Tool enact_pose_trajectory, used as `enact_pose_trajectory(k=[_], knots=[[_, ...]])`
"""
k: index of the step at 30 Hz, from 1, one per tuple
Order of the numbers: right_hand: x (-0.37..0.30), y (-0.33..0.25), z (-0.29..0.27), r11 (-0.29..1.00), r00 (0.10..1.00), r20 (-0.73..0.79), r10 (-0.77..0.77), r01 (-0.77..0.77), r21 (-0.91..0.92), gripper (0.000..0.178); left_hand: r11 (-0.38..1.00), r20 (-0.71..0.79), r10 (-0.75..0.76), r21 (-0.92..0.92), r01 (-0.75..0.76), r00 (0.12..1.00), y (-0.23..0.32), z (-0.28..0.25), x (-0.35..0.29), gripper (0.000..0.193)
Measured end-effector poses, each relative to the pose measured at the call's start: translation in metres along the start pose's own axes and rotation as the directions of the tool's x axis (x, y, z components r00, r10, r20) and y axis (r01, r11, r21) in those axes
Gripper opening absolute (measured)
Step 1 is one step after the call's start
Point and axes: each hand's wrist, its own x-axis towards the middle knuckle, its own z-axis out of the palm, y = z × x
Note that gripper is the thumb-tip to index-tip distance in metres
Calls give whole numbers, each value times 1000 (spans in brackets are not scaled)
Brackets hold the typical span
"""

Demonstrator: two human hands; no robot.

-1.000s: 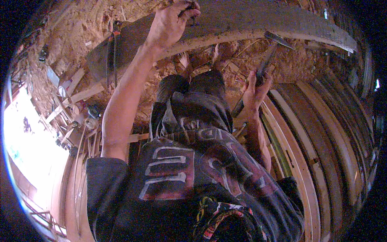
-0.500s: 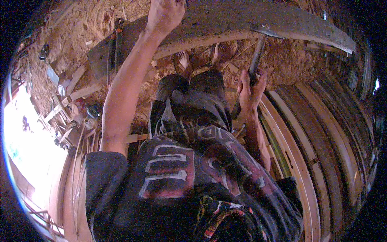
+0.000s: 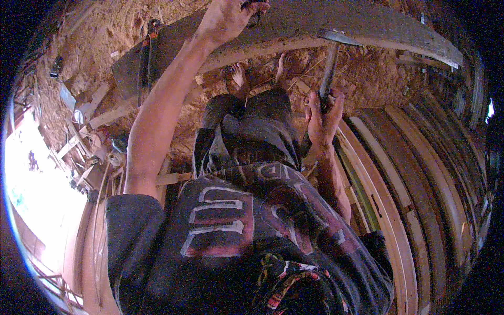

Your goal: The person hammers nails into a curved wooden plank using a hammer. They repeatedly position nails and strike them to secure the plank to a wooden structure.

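Note:
My right hand is wrapped round the handle of a hammer. The hammer's dark metal head stands over the near edge of a broad wooden plank. Up at the top edge of the picture, my left hand is closed above the same plank. Something small and dark shows beneath its fingers, too hidden to name. On the plank's left part lies a tool with long dark arms and an orange patch.
Wood shavings cover the ground round the plank, and my bare feet are close to its near edge. Long boards are stacked at the right. Offcuts and small tools clutter the left, by a bright opening.
My left hand has moved right along the plank, bringing the dark thing at its fingers into view. The hammer and my right hand have shifted slightly left.

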Motion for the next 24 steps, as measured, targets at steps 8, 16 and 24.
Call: enact_pose_trajectory(k=[8, 16, 24], knots=[[7, -40, -9, 870, 925, 190, -330, 376, -318, 33, 930, 207, 293, -288, -228, 934, -33, 1, 14, 40], [29, -78, 1, 432, 833, 349, -431, 529, -731, 37, 904, 208, 425, -155, -399, 881, -55, 14, 37, 40], [29, -88, -7, 514, 801, 357, -482, 588, -625, 32, 889, 165, 455, -18, -458, 875, -58, 12, 40, 21]])
